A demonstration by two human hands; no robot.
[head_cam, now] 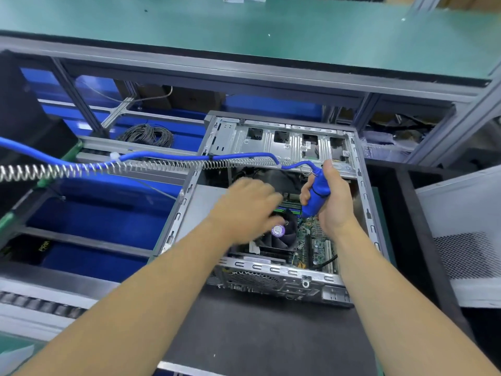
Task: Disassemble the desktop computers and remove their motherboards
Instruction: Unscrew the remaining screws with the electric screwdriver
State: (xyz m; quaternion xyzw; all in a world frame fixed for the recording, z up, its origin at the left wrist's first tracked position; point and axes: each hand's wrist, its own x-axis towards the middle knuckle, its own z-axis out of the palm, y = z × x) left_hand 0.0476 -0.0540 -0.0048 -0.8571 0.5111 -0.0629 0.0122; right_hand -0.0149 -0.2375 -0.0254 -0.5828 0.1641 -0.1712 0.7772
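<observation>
An open grey desktop case point(363, 213) lies on its side on a black mat. Inside it sit the green motherboard point(311, 245) and a black CPU fan point(280, 236) with a purple sticker. My right hand point(332, 204) grips a blue powered screwdriver point(315, 196), held upright with its tip down on the board just right of the fan. My left hand point(246, 213) is blurred and reaches over the fan's upper left corner, fingers bent; whether it holds anything is hidden.
A blue hose with a silver coiled spring point(151, 165) runs from the left to the screwdriver's top. A removed perforated side panel point(466, 240) lies at the right. Blue bins point(103, 213) and a roller conveyor stand at the left. A green shelf point(244, 28) spans above.
</observation>
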